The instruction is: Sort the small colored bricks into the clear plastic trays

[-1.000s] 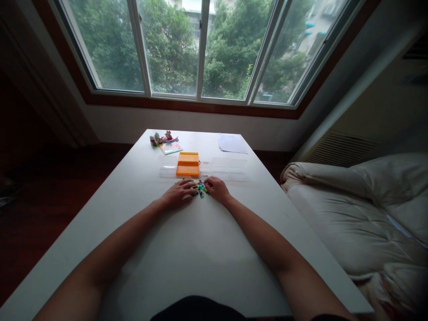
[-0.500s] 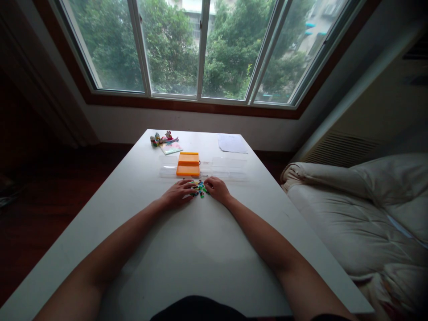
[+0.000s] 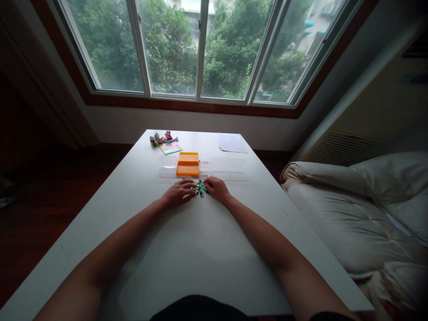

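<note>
Windows [image 3: 201, 49] face the far edge of your table [image 3: 207, 249]. Your loosely spread left hand [image 3: 178, 193] and curled right hand [image 3: 217, 188] flank small pieces [image 3: 201, 190], any grip unclear.

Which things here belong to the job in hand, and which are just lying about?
Job in hand:
small coloured pieces, between left hand and right hand
probably orange case, clear boxes

Lying about, apparently:
toy figures
pastel card
papers

Ahead of you, a wood-trimmed sliding window [image 3: 199, 58] above a pale wall [image 3: 127, 121] lets daylight onto your white desk [image 3: 200, 249]. A cream padded sofa [image 3: 351, 214] stands at your right; at your left, a curtain [image 3: 50, 84] hangs near dark reddish flooring [image 3: 36, 227].
</note>
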Available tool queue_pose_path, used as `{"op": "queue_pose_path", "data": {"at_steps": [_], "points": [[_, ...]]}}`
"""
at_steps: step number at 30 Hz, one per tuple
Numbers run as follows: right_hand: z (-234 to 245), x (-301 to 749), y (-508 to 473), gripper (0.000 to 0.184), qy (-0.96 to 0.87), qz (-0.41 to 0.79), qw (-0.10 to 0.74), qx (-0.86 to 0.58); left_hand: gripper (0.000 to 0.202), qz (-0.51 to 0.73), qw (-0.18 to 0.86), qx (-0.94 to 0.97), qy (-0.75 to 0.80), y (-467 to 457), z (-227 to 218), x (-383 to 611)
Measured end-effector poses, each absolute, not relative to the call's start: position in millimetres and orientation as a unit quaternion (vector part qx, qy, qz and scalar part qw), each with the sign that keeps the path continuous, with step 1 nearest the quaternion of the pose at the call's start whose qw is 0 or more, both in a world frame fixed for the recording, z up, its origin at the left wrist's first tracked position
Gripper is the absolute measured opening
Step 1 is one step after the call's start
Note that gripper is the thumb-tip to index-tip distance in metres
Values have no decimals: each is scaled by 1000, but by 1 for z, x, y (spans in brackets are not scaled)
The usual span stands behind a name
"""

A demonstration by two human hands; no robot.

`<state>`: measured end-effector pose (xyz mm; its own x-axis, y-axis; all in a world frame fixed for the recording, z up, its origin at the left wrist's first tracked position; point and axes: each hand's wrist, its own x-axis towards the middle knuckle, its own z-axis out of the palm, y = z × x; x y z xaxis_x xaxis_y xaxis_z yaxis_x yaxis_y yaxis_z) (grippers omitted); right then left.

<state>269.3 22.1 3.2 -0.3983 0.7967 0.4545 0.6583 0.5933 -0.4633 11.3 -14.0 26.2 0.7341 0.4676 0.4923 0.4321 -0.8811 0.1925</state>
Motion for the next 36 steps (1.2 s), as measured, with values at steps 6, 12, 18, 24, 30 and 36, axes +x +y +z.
{"op": "queue_pose_path", "data": {"at_steps": [6,12,18,24,30,36], "points": [[6,269,18,14,-820,101,291,-482,17,276,24,931,236,-15,26,13],[8,268,15,13,-825,66,264,-495,17,261,35,932,248,-12,22,10],[11,266,11,11,-847,55,258,-462,23,236,49,931,274,-12,23,7],[13,267,9,14,-873,75,254,-410,30,236,51,928,282,-11,19,6],[14,268,8,23,-898,62,243,-361,44,251,35,908,334,-6,11,2],[14,267,9,26,-900,44,225,-371,49,233,27,898,373,-3,7,-3]]}}
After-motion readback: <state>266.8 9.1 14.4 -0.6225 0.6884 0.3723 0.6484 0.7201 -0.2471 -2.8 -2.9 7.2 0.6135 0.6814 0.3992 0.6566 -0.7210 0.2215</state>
